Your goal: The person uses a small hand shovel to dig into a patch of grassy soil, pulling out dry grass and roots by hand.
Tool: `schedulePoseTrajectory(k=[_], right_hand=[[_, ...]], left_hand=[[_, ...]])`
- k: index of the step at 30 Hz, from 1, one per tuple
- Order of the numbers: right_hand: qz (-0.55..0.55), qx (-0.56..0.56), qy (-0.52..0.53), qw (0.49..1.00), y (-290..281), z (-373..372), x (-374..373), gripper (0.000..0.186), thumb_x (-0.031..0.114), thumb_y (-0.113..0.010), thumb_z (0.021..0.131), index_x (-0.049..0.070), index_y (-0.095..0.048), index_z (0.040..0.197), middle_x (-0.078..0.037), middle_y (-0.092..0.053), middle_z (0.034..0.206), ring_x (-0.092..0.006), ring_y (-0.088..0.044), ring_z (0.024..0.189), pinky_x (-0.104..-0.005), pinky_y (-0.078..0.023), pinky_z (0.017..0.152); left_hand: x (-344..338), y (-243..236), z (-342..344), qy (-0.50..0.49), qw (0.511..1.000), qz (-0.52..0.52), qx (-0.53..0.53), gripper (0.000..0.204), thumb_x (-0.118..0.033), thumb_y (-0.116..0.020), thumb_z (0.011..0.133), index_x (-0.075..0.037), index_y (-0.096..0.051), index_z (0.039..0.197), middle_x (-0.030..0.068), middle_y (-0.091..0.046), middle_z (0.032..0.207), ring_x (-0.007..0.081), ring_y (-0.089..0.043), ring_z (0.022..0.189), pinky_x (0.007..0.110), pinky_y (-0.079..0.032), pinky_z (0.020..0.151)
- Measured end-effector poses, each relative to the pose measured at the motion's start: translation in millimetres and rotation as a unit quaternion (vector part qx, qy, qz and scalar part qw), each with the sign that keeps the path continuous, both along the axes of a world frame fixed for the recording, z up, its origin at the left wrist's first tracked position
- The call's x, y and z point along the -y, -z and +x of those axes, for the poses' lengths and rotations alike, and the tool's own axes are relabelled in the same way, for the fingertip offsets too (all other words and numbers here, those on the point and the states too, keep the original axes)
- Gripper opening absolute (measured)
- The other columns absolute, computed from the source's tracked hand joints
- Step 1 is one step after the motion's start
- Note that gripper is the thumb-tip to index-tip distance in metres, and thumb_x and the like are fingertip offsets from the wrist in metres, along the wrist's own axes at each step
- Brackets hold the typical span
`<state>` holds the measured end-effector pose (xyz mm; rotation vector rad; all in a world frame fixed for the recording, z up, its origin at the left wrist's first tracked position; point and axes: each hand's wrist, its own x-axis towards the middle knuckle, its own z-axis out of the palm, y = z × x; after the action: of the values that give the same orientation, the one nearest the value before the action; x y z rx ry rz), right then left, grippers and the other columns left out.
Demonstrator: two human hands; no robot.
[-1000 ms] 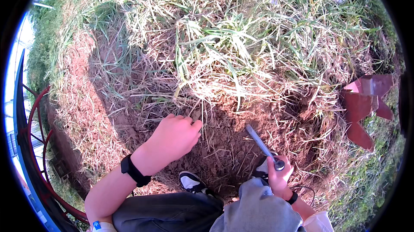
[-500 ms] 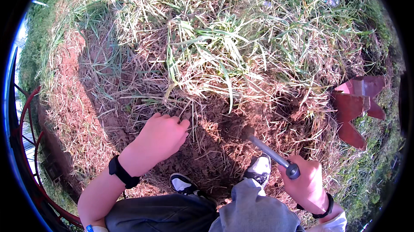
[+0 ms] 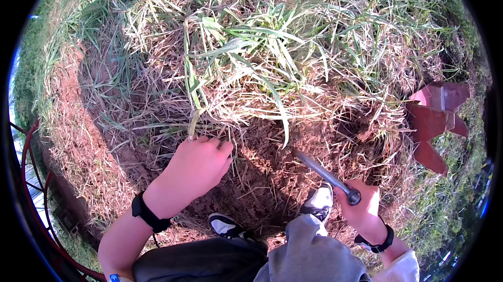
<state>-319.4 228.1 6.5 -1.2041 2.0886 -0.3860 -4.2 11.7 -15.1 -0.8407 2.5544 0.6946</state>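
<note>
On the bared soil point(image 3: 267, 177), below the grass clump point(image 3: 257, 46): one grey metal tool point(image 3: 325, 170), bar-shaped, far tip at or just above the dirt; contact not certain.
Right hand point(image 3: 362, 204): closed around the near end of the tool, beside its round eye; dark band at the wrist.
Left hand point(image 3: 198, 164): fingers curled under, fingertips hidden; a pale stalk point(image 3: 194, 124) meets the knuckles, but whether it is gripped cannot be told.
Tool, bearing: tip away from the person and toward their left; eye end toward the right hand.
Tool, long axis: a slant from lower right to upper left, passing just beyond the right shoe point(image 3: 319, 201).
Change, last moment: tip nearer the drooping green blade point(image 3: 277, 104); the tall blades above the left hand shifted leftward against it.
Meaning, as judged: the grass seems to be tugged or pushed aside, with the tool close to its base.
Footing: left shoe point(image 3: 225, 225), black and white, apart from its mate.
Right edge: one rust-red metal piece point(image 3: 429, 123), pointed projections, well apart from the tool.
</note>
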Motion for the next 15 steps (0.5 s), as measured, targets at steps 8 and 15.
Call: schedulePoseTrajectory(k=[8, 15], right_hand=[[0.0, 0.077, 0.134, 0.988, 54, 61, -66, 0.022, 0.02, -0.078, 0.095, -0.001, -0.075, 0.094, -0.006, -0.06, 0.058, -0.011, -0.054, 0.05, -0.0308, -0.043, 0.049], [-0.01, 0.144, 0.156, 0.977, 71, 47, -83, 0.025, 0.024, -0.078, 0.096, -0.001, -0.077, 0.099, -0.002, -0.058, 0.061, -0.0065, -0.051, 0.057, -0.0281, -0.041, 0.052]], left_hand=[[5, -19, -12, -0.031, 0.991, 0.073, -0.108, 0.014, -0.02, -0.069, 0.098, -0.008, -0.063, 0.099, 0.0104, -0.063, 0.083, 0.0339, -0.067, 0.079, 0.045, -0.055, 0.073], [-6, -23, -26, -0.024, 0.989, 0.039, -0.142, 0.017, -0.019, -0.068, 0.098, -0.004, -0.064, 0.092, 0.0105, -0.061, 0.076, 0.0345, -0.066, 0.071, 0.046, -0.054, 0.066]])
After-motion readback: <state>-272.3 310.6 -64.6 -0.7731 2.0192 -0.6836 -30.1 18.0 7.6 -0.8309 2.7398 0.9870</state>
